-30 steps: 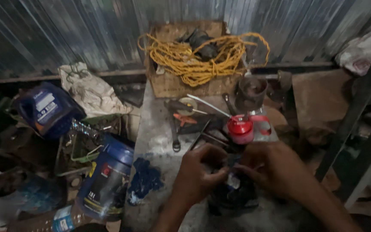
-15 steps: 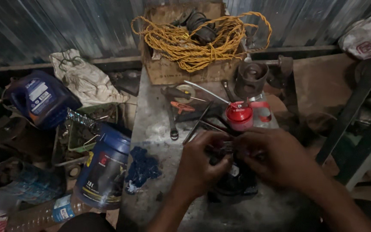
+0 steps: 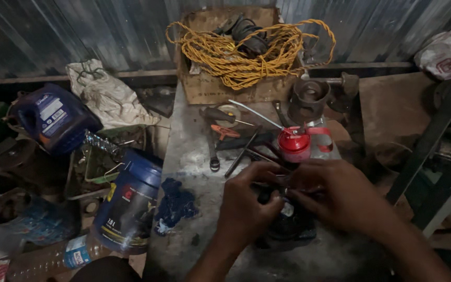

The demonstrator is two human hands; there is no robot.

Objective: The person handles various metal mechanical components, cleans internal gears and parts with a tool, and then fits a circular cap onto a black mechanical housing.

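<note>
Corrugated metal wall (image 3: 105,31), cluttered workbench (image 3: 194,156)

Blue labelled oil jugs (image 3: 53,117) (image 3: 129,201) stand left of the bench (image 3: 189,156).

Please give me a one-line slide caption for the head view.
Left hand and right hand meet over a dark part on a cluttered workbench.
</note>
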